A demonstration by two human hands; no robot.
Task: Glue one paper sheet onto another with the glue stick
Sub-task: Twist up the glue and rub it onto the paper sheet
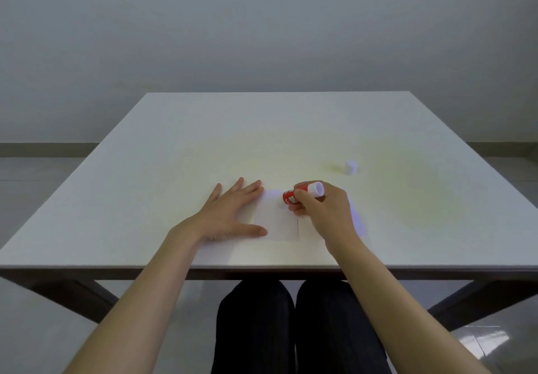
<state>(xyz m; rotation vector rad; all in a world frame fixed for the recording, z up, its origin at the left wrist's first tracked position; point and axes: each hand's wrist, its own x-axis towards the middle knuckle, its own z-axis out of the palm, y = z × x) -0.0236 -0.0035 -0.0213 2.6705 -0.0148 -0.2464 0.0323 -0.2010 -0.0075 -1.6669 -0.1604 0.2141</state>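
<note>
On the near middle of the table (174, 140) | my left hand (230, 213) lies flat and open on the paper sheet (279, 225); my right hand (323, 210) is closed around the glue stick (302, 192), tilted onto the sheet | second sheet (356, 217) lies under my right hand | risk: thin paper may wrinkle or slide if I press too hard; cap (351, 167) is off, well apart

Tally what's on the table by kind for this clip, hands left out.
Glue stick, red with a white end, held in the right hand: 1
Loose white cap: 1
Paper sheets (white on white, edges faint; the left hand lies flat on them): at least 1, exact count unclear
Total: at least 3
</note>
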